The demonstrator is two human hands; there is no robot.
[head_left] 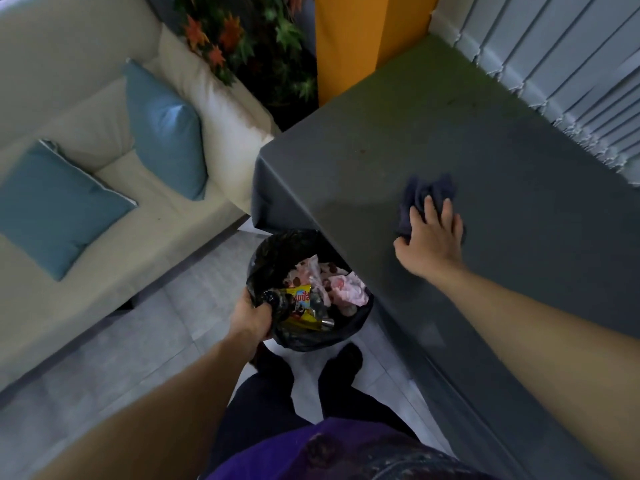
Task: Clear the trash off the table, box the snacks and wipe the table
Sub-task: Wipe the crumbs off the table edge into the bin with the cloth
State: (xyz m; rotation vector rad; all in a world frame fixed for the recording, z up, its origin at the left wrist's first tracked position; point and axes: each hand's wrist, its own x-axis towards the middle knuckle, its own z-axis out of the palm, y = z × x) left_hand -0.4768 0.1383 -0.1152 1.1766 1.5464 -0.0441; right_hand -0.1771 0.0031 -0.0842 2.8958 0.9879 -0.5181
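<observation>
A dark blue cloth [426,195] lies crumpled on the grey table [398,140]. My right hand [431,233] lies flat on the cloth with fingers spread, pressing it to the tabletop near the table's front edge. Below the table's corner stands a bin lined with a black trash bag [311,336]; inside are a yellow snack wrapper [300,301] and crumpled pink and white paper [343,285]. My left hand [250,315] grips the near left rim of the bag.
A cream sofa [86,109] with two blue cushions [162,129] stands to the left across a strip of tiled floor. Plants and a yellow pillar [349,39] are behind the table; vertical blinds [561,64] run along its far side. My feet stand beside the bin.
</observation>
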